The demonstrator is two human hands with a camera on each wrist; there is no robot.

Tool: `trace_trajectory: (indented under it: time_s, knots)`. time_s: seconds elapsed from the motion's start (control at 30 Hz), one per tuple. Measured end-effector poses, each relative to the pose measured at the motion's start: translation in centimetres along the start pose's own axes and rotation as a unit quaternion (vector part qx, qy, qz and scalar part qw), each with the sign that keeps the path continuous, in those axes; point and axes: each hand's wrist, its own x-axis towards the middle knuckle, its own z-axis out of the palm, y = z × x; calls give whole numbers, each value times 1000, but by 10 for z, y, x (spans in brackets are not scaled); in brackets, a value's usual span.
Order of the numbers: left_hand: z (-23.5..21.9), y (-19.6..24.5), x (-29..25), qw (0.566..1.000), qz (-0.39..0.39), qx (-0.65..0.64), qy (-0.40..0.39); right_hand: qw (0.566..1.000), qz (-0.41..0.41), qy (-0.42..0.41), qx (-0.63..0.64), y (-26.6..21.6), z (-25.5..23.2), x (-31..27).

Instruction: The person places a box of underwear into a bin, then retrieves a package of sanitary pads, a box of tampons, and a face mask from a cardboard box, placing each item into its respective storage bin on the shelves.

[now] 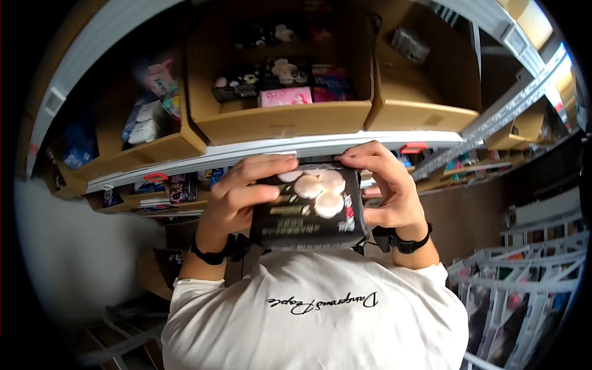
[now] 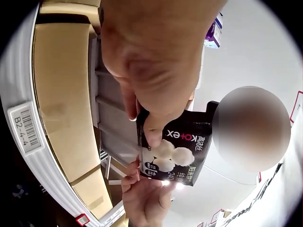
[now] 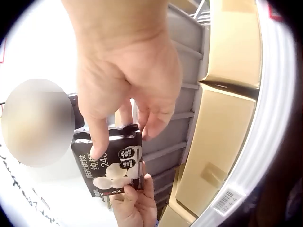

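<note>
A black Kotex sanitary pad pack (image 1: 280, 225), printed with white cotton balls, is held up in front of the chest between both hands. My left hand (image 1: 237, 188) grips its left side, fingers over the printed face in the head view. On the other side my right hand (image 1: 394, 188) pinches the pack between curled fingers and thumb. From the left wrist, the left thumb presses on the face with the Kotex logo. In the right wrist view, the right thumb lies on the pack (image 3: 111, 165) near its crimped end.
Just ahead runs a shelf with open cardboard boxes. The middle box (image 1: 277, 126) holds similar black packs (image 1: 287, 71) and a pink pack (image 1: 285, 97). Mixed packs fill the left box (image 1: 151, 151); a clear-wrapped item (image 1: 410, 45) lies in the right one. A barcode label (image 2: 26, 127) marks the shelf edge.
</note>
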Motion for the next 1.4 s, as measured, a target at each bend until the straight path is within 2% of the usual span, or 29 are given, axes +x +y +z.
trace_trajectory:
  time_s: [0.07, 0.13, 0.2, 0.27, 0.3, 0.37, 0.4, 0.43, 0.47, 0.53, 0.7, 0.77, 0.8, 0.87, 0.9, 0.93, 0.97, 1.0, 1.07, 1.1, 1.13, 1.2, 1.27, 1.33, 1.4]
  knots:
    - [-10, 9, -5, 1000, 11, -7, -8, 995, -85, -52, -29, -4, -1, 5]
    - [-19, 12, -14, 999, 46, 12, -13, 998, -43, -36, 33, -6, 9, -2]
    - [-17, 16, -15, 997, 71, 34, 28, 998, -31, -36, 46, -8, 11, -4]
    - [-20, 9, -16, 989, 131, 47, 44, 994, 6, -74, 83, -14, 11, -3]
    - [-19, 4, -15, 989, 131, 45, 45, 992, -6, -99, 73, -14, 11, -2]
    - [-15, -2, -13, 971, 206, 81, 89, 993, -22, -75, 87, -12, 23, -3]
    - [-13, 1, -11, 971, 206, 81, 89, 993, -39, -52, 102, -11, 27, -3]
    - [-12, 5, -9, 972, 200, 89, 88, 994, -19, -87, 62, -15, 22, -4]
    - [-10, 8, -8, 972, 195, 97, 86, 994, -18, -87, 62, -13, 27, -4]
    - [-5, 12, -8, 974, 191, 86, 88, 984, -45, -17, 171, -10, 39, -11]
    - [0, 18, -6, 974, 192, 83, 84, 980, -73, -23, 182, -8, 34, -11]
    - [-1, 20, -3, 975, 186, 94, 77, 962, -143, -17, 230, -3, 28, -5]
    - [-2, 20, -1, 972, 194, 113, 69, 961, -150, 14, 231, -9, 28, -5]
    - [3, 17, 0, 969, 200, 130, 59, 971, -149, 25, 188, -18, 24, -5]
    - [16, 12, 2, 961, 211, 121, 132, 982, -170, 41, 75, -22, 24, 0]
    - [25, 10, 6, 947, 223, 111, 204, 982, -170, 42, 73, -25, 26, 2]
    - [27, 16, 12, 955, 207, 98, 189, 981, -154, 65, 98, -27, 28, 5]
    - [23, 17, 12, 971, 186, 76, 130, 979, -138, 89, 123, -29, 31, 6]
    - [-3, 29, 25, 990, 107, 13, -95, 970, -106, 137, 173, -33, 36, 7]
    - [-7, 31, 32, 986, 66, -69, -138, 963, -88, 161, 198, -36, 38, 7]
    - [6, 28, 34, 985, 87, -136, -64, 954, -70, 185, 223, -39, 39, 7]
    - [3, 29, 48, 977, 91, -189, -39, 920, 63, 216, 322, -53, 40, 7]
    - [-1, 39, 62, 994, 67, -68, -53, 880, 64, 202, 425, -54, 47, 5]
    - [8, 35, 69, 995, 91, -37, -32, 877, 40, 191, 439, -56, 51, 3]
    - [12, 34, 74, 994, 94, -34, -37, 866, 121, 191, 447, -58, 51, -2]
